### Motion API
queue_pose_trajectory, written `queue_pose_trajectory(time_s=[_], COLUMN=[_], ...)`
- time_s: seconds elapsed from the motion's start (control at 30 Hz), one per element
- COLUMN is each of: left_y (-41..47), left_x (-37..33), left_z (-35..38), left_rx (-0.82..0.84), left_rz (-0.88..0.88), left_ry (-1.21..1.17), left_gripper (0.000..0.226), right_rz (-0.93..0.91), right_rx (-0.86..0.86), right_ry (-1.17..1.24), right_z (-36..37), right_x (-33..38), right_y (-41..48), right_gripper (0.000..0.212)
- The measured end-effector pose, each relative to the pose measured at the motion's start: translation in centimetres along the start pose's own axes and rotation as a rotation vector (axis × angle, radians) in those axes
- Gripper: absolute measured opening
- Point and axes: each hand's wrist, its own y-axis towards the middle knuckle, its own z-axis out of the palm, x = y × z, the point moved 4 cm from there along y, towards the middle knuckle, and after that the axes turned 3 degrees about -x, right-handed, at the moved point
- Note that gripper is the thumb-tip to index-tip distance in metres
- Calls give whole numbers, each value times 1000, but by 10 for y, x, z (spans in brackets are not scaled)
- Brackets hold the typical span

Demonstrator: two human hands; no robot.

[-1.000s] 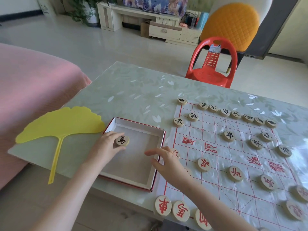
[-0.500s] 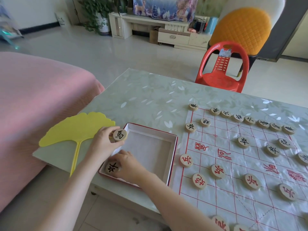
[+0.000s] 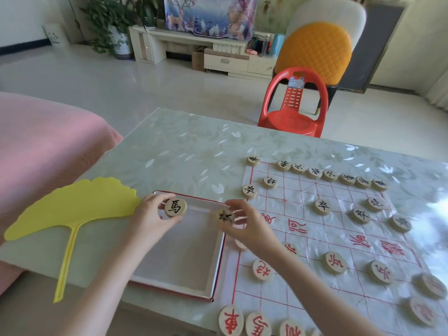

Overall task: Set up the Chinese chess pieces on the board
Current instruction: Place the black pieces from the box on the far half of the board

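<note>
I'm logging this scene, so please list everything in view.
Table: one, pale green, under everything.
Board: one, white, red lines, table's right.
Black-lettered pieces: fourteen, board's far half.
Red-lettered pieces: about ten, board's near half.
Box: one, white, red-edged, left of board.
Fan: one, yellow, left of box.
Red chair, orange chair: one each, beyond table.
Left hand: holds a black-lettered piece over box.
Right hand: pinches another piece by box's far corner.

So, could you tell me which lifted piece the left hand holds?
The horse piece, in the left hand over the box; the right hand holds a blurred black piece.
</note>
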Motion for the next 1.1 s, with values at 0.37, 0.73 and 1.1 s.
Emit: queue_pose_trajectory(time_s=[0.37,0.73,1.1], left_y=[23,42,42], left_x=[-94,-157,-144], left_z=[102,232,242], left_rx=[114,227,188], left_rz=[171,264,225], left_ry=[32,114,135], left_gripper=[49,44,63], right_rz=[70,113,102], right_rx=[-169,-270,-274], right_ry=[25,64,99], right_z=[-112,-194,-195], right_x=[-70,-138,-141], right_y=[15,33,49], right_gripper=[45,43,43])
